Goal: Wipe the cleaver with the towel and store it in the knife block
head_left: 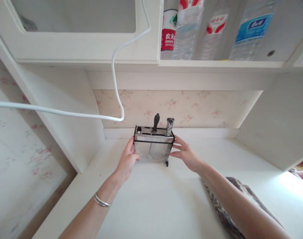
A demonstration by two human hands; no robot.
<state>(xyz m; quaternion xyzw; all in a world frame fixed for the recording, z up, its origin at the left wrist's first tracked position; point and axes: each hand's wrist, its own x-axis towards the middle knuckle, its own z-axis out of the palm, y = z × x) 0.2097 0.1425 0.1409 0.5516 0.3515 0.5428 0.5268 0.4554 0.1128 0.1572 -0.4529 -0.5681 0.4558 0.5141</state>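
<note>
A clear-sided knife block (151, 150) with a slotted metal top and black trim stands on the white counter near the back wall. Out of its top rise a black handle (156, 122) and a thicker mottled grey handle (169, 126); what lies below them is hard to make out. My left hand (127, 160) is closed on the block's left side, thumb across the front edge. On the right side, the fingers of my right hand (187, 154) press against the block's edge, partly behind it. A small black foot (167, 163) shows at the lower right.
Above is a shelf (221, 64) with several plastic bottles (187, 31) beside a white cabinet door (91, 46). A white cable (113, 66) hangs across the upper left. A patterned folded cloth (221, 205) lies under my right forearm. White side panels flank the counter (151, 205).
</note>
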